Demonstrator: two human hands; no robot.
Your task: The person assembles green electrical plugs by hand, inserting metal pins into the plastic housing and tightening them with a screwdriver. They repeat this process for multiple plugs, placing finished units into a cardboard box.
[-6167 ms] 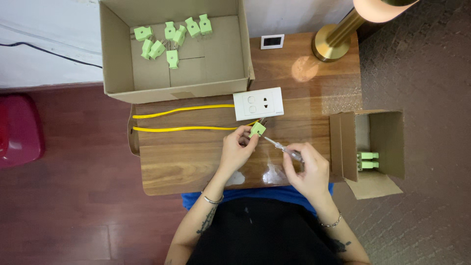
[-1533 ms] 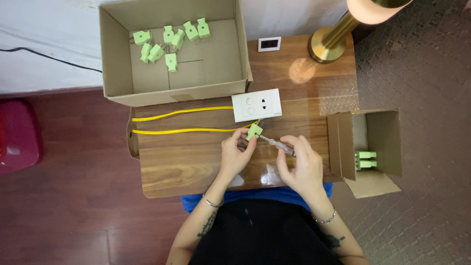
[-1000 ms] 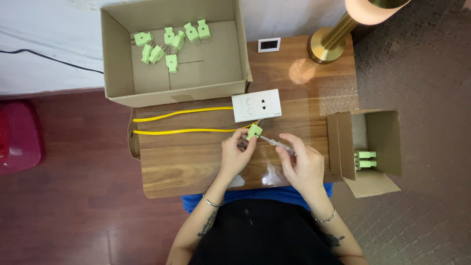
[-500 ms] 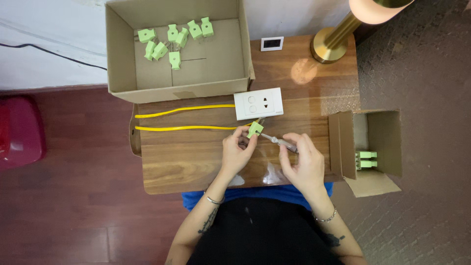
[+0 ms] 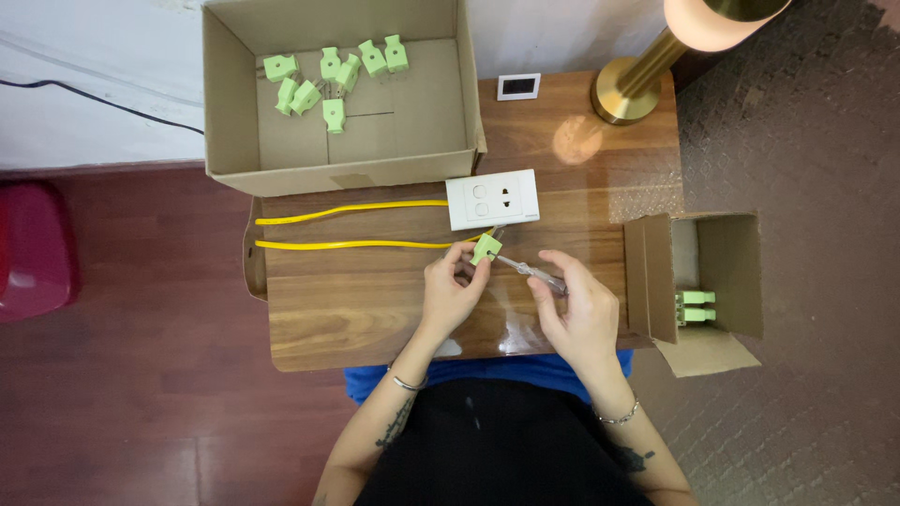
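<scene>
Now | left hand (image 5: 452, 290): green plug (image 5: 486, 248) | right hand (image 5: 581, 305): screwdriver (image 5: 527, 270), tip hidden

Wooden table (image 5: 375, 319); on it: cardboard box (image 5: 225, 112); white socket plate (image 5: 492, 199); yellow wires (image 5: 347, 245); brass lamp base (image 5: 623, 94)

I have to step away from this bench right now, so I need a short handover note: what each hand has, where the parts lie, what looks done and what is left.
Left hand: pinches a small light-green plastic plug at the end of the lower yellow wire.
Right hand: holds a slim clear-handled screwdriver, tip at the plug.
White wall socket plate lies just above, on the wooden table.
Large cardboard box: seven loose green plugs.
Small cardboard box, on the right: a few green plugs.
Done: the plugs in the small box, seemingly.
Left: the plug in hand, and probably the seven loose ones.
</scene>
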